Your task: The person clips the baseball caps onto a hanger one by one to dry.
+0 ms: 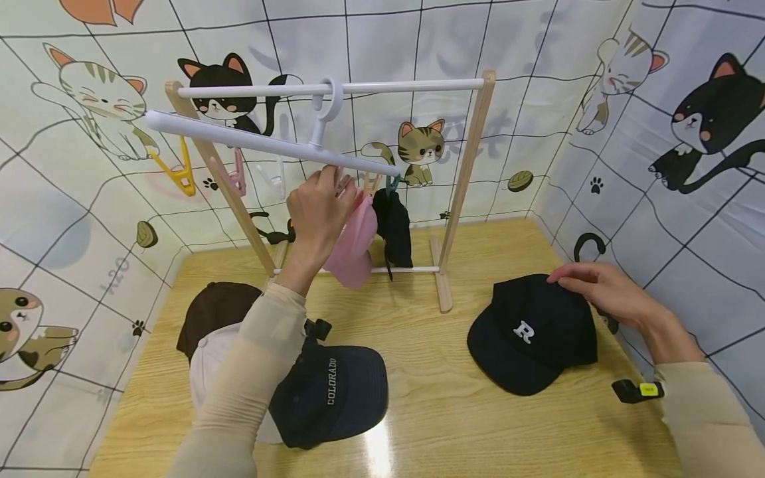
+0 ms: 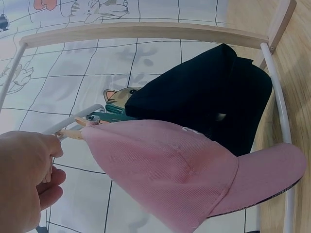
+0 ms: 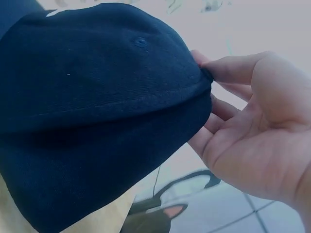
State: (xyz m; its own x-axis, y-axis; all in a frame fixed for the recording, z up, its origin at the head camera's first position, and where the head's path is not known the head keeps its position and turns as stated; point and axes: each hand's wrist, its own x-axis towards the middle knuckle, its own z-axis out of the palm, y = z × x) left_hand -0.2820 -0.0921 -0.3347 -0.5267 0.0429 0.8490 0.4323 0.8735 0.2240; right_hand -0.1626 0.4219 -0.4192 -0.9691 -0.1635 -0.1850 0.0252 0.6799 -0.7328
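In the head view my left hand [image 1: 319, 209] is raised under the white hanger [image 1: 263, 143], its fingers pinching a pale clip [image 1: 343, 183] on the bar. Beside it a pink cap [image 2: 160, 165] hangs from a beige clip [image 2: 73, 134]. A black cap [image 2: 209, 92] hangs behind the pink one from a dark green clip [image 2: 114, 116]. At the right, my right hand [image 1: 615, 292] pinches the crown top of a black cap with a white R [image 1: 538, 332]. That cap's brim points toward the front left; its crown appears creased in the right wrist view.
The hanger hooks over the white rail of a wooden rack [image 1: 469, 166]. Yellow [image 1: 179, 174], pink [image 1: 234, 174] and white clips [image 1: 273, 178] dangle at its left. A brown cap [image 1: 218, 312], a pale cap [image 1: 209, 362] and a navy COLORADO cap [image 1: 329, 392] lie on the table [image 1: 430, 425].
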